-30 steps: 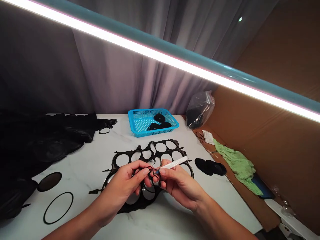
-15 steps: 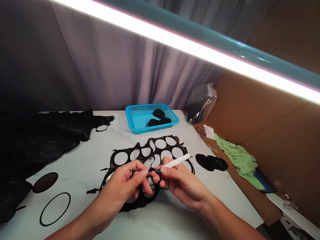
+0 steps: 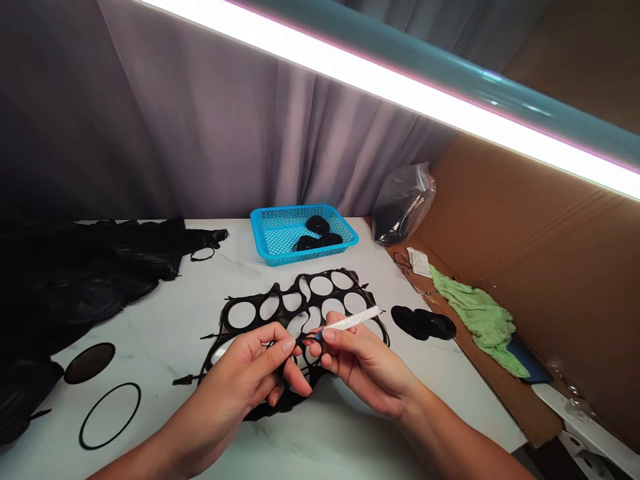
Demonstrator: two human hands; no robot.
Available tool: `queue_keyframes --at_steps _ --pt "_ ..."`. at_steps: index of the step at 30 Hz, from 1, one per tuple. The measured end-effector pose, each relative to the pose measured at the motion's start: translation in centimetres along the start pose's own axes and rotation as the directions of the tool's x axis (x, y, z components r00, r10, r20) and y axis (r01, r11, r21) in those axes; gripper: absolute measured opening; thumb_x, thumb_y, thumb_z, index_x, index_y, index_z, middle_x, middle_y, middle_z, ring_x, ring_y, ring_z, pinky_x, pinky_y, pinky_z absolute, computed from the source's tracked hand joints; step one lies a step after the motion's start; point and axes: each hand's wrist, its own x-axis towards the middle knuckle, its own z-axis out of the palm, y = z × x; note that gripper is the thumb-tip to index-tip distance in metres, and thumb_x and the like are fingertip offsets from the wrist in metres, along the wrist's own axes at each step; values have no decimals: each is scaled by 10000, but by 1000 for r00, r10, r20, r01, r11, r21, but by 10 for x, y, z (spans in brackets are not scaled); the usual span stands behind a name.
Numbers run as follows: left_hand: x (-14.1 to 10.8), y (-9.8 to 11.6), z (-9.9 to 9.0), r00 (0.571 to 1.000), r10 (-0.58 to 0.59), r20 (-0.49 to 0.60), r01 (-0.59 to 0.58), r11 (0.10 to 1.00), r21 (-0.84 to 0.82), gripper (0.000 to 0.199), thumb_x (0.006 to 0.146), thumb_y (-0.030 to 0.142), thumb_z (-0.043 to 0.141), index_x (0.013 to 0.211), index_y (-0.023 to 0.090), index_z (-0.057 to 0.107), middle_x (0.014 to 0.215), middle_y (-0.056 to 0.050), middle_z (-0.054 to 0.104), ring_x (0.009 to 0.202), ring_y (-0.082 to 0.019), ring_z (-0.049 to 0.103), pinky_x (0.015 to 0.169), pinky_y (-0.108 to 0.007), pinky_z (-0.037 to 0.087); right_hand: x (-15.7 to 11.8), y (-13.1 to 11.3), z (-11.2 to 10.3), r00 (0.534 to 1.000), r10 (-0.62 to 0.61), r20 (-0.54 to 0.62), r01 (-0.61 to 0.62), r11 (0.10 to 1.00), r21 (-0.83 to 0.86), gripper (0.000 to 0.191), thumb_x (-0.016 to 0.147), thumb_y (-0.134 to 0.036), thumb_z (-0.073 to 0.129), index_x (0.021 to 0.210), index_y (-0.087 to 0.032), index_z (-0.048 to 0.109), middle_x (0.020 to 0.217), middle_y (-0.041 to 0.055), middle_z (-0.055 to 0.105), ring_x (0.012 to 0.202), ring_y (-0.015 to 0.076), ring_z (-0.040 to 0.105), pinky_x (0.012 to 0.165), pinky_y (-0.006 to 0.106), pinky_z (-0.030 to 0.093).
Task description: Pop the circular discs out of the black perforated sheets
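Observation:
My left hand (image 3: 265, 360) is closed, pinching a thin black rubbery ring (image 3: 300, 349) between thumb and forefinger. My right hand (image 3: 360, 353) grips a slim tool with a white wrapped handle (image 3: 355, 319); something blue shows near its lower end. That end meets the black ring between both hands, and its tip is hidden by fingers. Under the hands lies a black sheet (image 3: 275, 408) cut through with several round holes. To the left rest a larger black ring (image 3: 81, 427) and a dark oval disc (image 3: 90, 363).
A blue basket (image 3: 273, 259) at the back holds black discs. More black discs (image 3: 423, 323) lie on the right. Crumpled black sheeting (image 3: 100, 280) covers the left side. A clear bag (image 3: 403, 207), a green cloth (image 3: 475, 320) and a cardboard wall (image 3: 525, 240) stand right. A lamp tube (image 3: 375, 77) crosses above.
Both hands stay nearly in place, with small finger movements around the black ring. The left fingers have spread slightly, and the view has shifted a little.

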Motion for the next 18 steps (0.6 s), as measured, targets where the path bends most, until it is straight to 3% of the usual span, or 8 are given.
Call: queue_keyframes --at_steps 4,9,13,15,17,18 --pt "-1 -1 0 1000 7 -2 -7 999 -37 348 903 533 581 804 202 539 745 -25 722 463 -70 222 584 -269 338 1 0 0 1000 4 -20 -4 1000 -2 297 730 -239 841 751 -153 557 871 45 700 805 111 684 669 153 536" --pt "-1 -5 0 1000 -2 1 2 999 -50 328 921 505 564 808 197 551 762 -22 716 470 -67 224 590 -261 357 3 1 -2 1000 -15 -19 13 996 -90 300 756 -301 823 770 -167 555 918 48 700 844 151 689 638 197 510" --pt "6 -5 -9 992 59 -112 -58 998 5 341 903 538 580 832 205 578 824 -6 698 491 -70 251 599 -262 368 -1 -6 -2 959 -281 -28 253 900 -356 276 792 -328 791 738 -191 558 933 46 721 893 167 661 779 274 492" --pt "14 -1 -18 968 130 -214 -112 989 94 355 880 558 592 831 207 591 855 -5 690 506 -75 296 599 -261 368 -6 -10 -2 936 -337 104 348 830 -437 267 790 -334 788 730 -199 566 917 59 738 893 188 668 830 323 490" --pt "26 9 -24 940 205 -274 -142 962 232 374 862 571 594 813 200 601 880 -15 686 542 -89 369 590 -259 362 -11 -12 -3 919 -207 336 342 842 -417 289 786 -370 781 720 -202 555 881 78 744 886 224 689 831 381 509" --pt "33 15 -24 932 240 -270 -151 938 312 376 855 571 593 804 198 607 871 -16 681 560 -99 397 577 -257 354 -12 -11 -3 882 -108 459 316 858 -405 307 784 -402 775 718 -201 552 857 82 740 886 236 697 823 393 520"
